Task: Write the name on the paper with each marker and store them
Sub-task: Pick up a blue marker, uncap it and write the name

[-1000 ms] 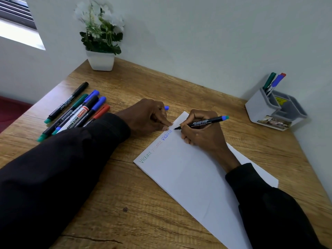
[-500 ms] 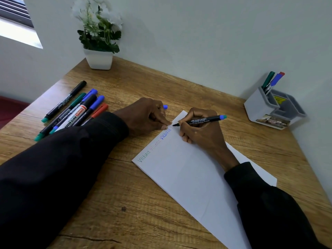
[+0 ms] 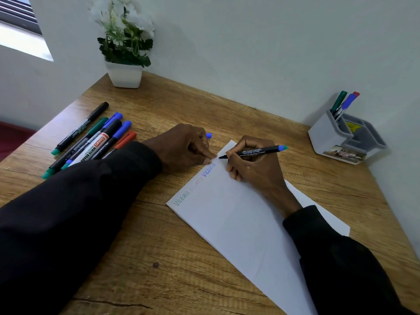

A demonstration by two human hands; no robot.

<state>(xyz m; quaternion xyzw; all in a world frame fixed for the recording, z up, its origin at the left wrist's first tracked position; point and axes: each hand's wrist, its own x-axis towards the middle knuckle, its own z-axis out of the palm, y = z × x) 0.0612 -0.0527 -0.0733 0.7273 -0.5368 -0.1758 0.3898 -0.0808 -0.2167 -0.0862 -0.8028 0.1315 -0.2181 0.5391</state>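
Note:
A white paper (image 3: 238, 223) lies slanted on the wooden desk (image 3: 172, 264), with "Victoria" written three times along its upper edge in green, red and blue. My right hand (image 3: 252, 167) grips a black marker with a blue end (image 3: 256, 152), its tip on the paper near the top corner. My left hand (image 3: 188, 147) is curled, holding a blue cap (image 3: 208, 135), its fingertips pressing the paper's edge. Several markers (image 3: 91, 142) lie in a row at the left. A grey holder (image 3: 341, 137) at the right contains three markers (image 3: 344, 102).
A white pot with a flowering plant (image 3: 125, 73) stands at the back left corner. The wall runs close behind the desk and beside the holder. The desk's left edge drops off beyond the loose markers.
The right hand's marker tip has crept slightly left along the top line, starting a new word after the blue one. The left hand has stayed put.

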